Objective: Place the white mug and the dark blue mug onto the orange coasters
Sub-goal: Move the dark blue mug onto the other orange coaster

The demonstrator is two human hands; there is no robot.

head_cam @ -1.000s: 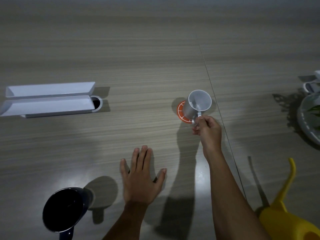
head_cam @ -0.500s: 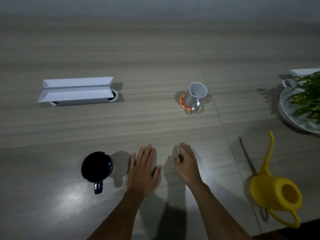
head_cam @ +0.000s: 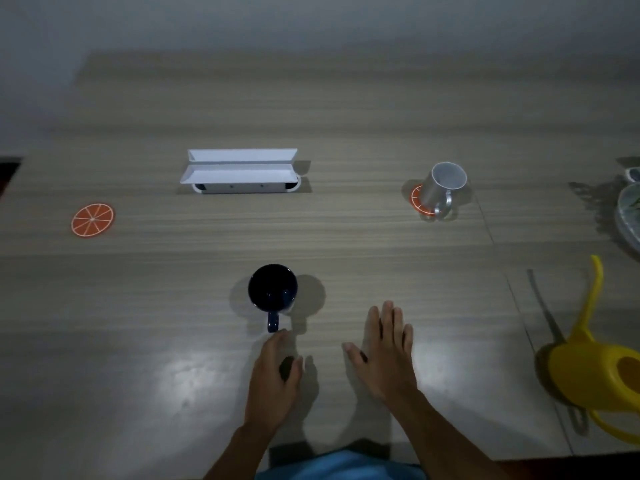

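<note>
The white mug (head_cam: 441,190) stands on an orange coaster (head_cam: 417,201) at the right of the table, handle toward me. A second orange coaster (head_cam: 92,220) lies bare at the far left. The dark blue mug (head_cam: 273,289) stands on the bare table in the middle, its handle pointing at me. My left hand (head_cam: 275,372) is just below that handle, fingertips nearly touching it, fingers loosely curled and holding nothing. My right hand (head_cam: 386,348) lies flat on the table to the right, fingers spread, empty.
A white cable box (head_cam: 240,171) with raised flaps sits at the back centre. A yellow watering can (head_cam: 602,368) stands at the right front. A plate with a plant (head_cam: 630,220) is at the right edge. The table's front edge (head_cam: 485,457) is close to me.
My right hand let go of the white mug on its coaster and came back to rest flat near me. My left hand moved toward the dark blue mug's handle. The view swung left, revealing the second coaster.
</note>
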